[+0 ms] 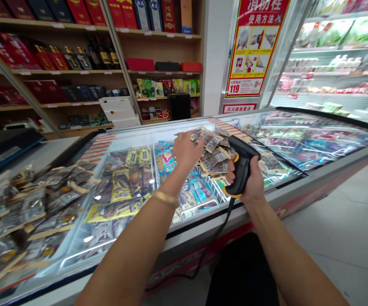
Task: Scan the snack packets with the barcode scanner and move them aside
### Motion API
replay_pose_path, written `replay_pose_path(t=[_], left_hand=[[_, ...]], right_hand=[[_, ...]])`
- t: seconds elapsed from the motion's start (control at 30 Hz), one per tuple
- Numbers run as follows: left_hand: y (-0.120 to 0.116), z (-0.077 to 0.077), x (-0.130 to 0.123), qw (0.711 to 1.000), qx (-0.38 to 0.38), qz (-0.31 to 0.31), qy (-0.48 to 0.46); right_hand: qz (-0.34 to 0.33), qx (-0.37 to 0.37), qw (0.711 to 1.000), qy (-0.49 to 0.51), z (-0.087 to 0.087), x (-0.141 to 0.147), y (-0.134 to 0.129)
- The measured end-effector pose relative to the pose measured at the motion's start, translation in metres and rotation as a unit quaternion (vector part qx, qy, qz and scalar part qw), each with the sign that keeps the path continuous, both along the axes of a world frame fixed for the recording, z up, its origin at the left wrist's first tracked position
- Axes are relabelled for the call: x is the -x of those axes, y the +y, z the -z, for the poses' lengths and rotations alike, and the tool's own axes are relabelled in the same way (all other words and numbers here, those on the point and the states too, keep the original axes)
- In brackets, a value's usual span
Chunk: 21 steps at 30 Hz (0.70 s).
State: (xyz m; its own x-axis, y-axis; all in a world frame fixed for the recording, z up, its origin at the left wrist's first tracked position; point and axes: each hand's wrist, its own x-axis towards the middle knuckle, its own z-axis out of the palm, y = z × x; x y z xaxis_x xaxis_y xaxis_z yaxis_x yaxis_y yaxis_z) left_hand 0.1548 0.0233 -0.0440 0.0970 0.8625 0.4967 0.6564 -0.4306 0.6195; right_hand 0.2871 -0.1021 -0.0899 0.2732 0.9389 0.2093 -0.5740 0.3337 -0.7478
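My left hand (187, 149), with a gold bangle on its wrist, is over the left end of a pile of small clear packets (215, 158) on the freezer's glass top. Its fingers are bent round the edge of a flat packet (198, 134), partly hidden behind them. In my right hand (254, 180) is a black and yellow barcode scanner (243, 163), gripped by its handle, its head turned toward the pile. The scanner's cable (214, 238) hangs down over the freezer's front edge.
A larger heap of similar packets (33, 208) spreads across the left. Ice creams (121, 185) show through the chest freezer's glass. Behind stand shelves (158, 34) of boxes and bottles, a red fire-hydrant poster (255, 51) and a lit display fridge (340, 70). Tiled floor (346, 225) lies at right.
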Motion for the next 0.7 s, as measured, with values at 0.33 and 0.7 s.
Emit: replay_pose_path(t=[0.33, 0.7], left_hand=[[0.009, 0.005, -0.013, 0.992, 0.033, 0.034, 0.119], [-0.009, 0.014, 0.045, 0.986, 0.155, 0.051, 0.03]], right_hand=[[-0.003, 0.016, 1.0, -0.026, 0.001, 0.002, -0.001], [-0.034, 0.014, 0.999, -0.037, 0.002, 0.007, -0.004]])
